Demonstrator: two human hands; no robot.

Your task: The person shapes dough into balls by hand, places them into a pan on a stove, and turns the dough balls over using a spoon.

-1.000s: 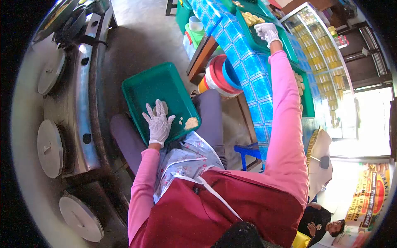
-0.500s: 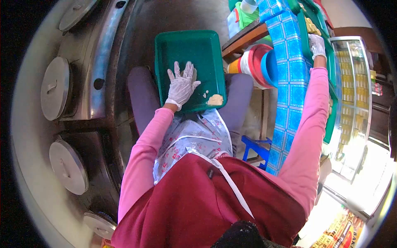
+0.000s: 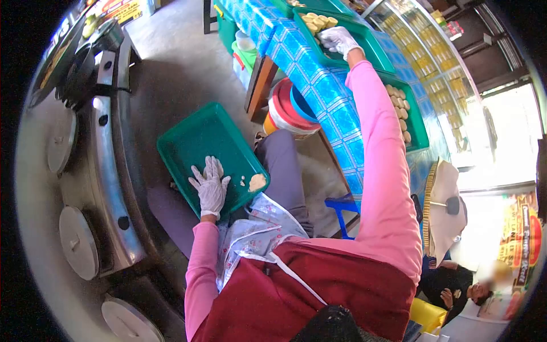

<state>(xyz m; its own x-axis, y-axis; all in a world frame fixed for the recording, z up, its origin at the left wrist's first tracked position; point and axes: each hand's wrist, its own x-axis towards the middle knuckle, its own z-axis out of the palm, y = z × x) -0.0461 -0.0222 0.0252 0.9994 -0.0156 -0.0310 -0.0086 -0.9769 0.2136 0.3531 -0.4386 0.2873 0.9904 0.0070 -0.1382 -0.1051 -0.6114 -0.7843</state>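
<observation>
Pale yellow pieces [image 3: 319, 21] sit clustered in a green tray [image 3: 367, 45] on the cloth-covered tabletop [image 3: 322, 80], just beside the gloved right hand [image 3: 339, 41], at about 10 o'clock from it. That hand is much the nearer of the 2; its fingers bend toward 9 o'clock, yet whether they grip a piece or merely touch the pile I cannot tell. The cluster's longer run seems to go roughly from 9 to 3 o'clock.

Far off toward 7 o'clock from there, the gloved left hand [image 3: 209, 191] lies palm down, released, its fingers spread toward 12 o'clock in the lap tray [image 3: 196, 134], whose long axis runs from 11 to 5 o'clock. Anything beneath that palm is hidden. At 3 o'clock from it, small crumbs [image 3: 243, 180] and 1 dough lump [image 3: 257, 182] lie apart from its fingers. Another tray [image 3: 419, 122], holding rounded pieces [image 3: 400, 105], rests at 4 o'clock from the right hand.
</observation>
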